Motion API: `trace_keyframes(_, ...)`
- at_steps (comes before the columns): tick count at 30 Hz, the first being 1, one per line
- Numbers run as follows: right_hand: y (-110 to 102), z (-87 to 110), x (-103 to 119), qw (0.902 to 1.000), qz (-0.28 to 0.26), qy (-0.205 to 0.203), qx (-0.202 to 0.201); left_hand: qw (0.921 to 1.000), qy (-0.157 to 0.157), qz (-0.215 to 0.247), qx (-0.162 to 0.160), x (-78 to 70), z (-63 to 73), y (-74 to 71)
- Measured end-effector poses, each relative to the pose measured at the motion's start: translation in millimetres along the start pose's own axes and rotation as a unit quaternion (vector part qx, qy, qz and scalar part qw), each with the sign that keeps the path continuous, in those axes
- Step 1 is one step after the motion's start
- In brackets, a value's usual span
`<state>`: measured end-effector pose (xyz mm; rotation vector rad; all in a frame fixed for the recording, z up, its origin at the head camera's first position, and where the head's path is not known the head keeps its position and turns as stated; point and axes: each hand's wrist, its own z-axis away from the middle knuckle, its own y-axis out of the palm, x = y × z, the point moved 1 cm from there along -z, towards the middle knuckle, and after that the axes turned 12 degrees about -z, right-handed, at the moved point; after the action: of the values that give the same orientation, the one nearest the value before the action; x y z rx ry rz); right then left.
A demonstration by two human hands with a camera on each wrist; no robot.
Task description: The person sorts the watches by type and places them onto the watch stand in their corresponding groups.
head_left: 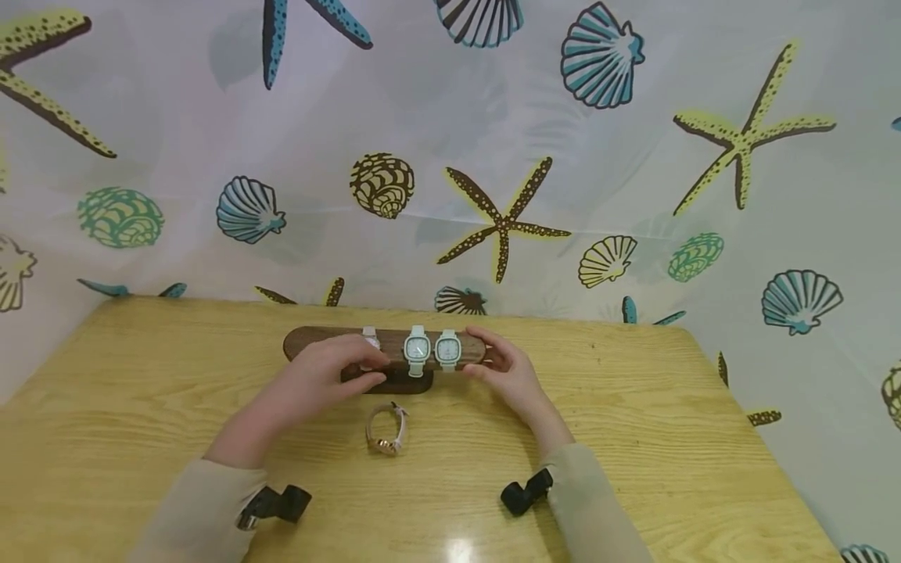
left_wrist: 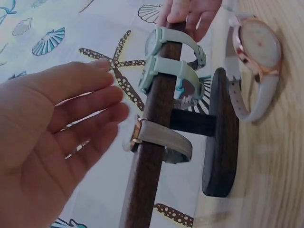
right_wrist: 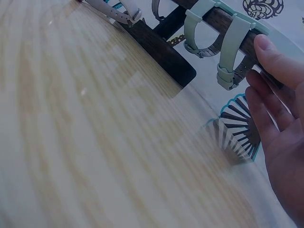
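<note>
A dark wooden watch stand stands on the table, its crossbar raised over a flat base. Two mint-green watches, one in the middle and one to its right, are strapped round the bar. Further left on it hangs a watch with a pale greyish strap and rose-gold case. My left hand hovers beside that watch, fingers loosely bent and apart from it in the left wrist view. With thumb and fingers, my right hand holds the bar's right end.
Another rose-gold watch with a pale strap stands on its side on the wooden table, in front of the stand's base. A cloth backdrop printed with shells and starfish hangs behind and beside the table. Each wrist carries a small black camera.
</note>
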<state>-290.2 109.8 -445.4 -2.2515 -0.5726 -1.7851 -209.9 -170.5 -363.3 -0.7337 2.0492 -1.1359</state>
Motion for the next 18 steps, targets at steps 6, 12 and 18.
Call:
trace_keyframes(6,0.5,-0.8,0.7,1.0000,0.000,0.004,0.002,0.9874,0.007,0.049,0.150,-8.3,0.2,1.0)
trace_keyframes(12,0.8,-0.6,2.9,0.9999,-0.003,0.013,0.004,0.9732,0.016,0.088,0.212,-4.7,2.8,14.9)
trace_keyframes(18,9.7,6.9,21.9,0.9999,0.009,0.008,0.002,0.9679,0.053,0.110,0.219,-3.1,5.6,30.0)
